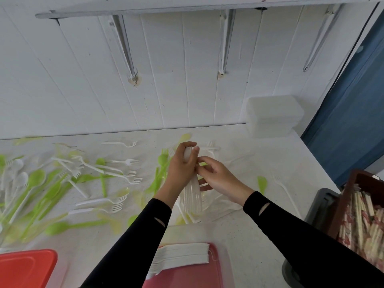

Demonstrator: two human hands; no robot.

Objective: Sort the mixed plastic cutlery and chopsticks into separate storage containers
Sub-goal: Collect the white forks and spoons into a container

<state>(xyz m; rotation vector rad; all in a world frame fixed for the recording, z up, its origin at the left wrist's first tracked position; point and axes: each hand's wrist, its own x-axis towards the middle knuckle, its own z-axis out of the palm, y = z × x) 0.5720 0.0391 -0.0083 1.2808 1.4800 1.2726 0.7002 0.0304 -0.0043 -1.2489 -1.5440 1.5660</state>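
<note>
Fingers [188,145] of the left hand [180,169] curl round a nested bundle of white cutlery [194,198], glossy plastic, held over the table [270,163], while the right hand [220,179] pinches its side. Green spoons [37,177] and white forks [133,179] lie scattered to the left. Nearer the person, stacked forks [182,256] rest on a red lid [207,275], and wrapped chopsticks [361,223] fill a brown crate [342,204] at the right.

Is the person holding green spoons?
No, the left hand grips a stack of white cutlery, while the green spoons lie loose on the table.
</note>
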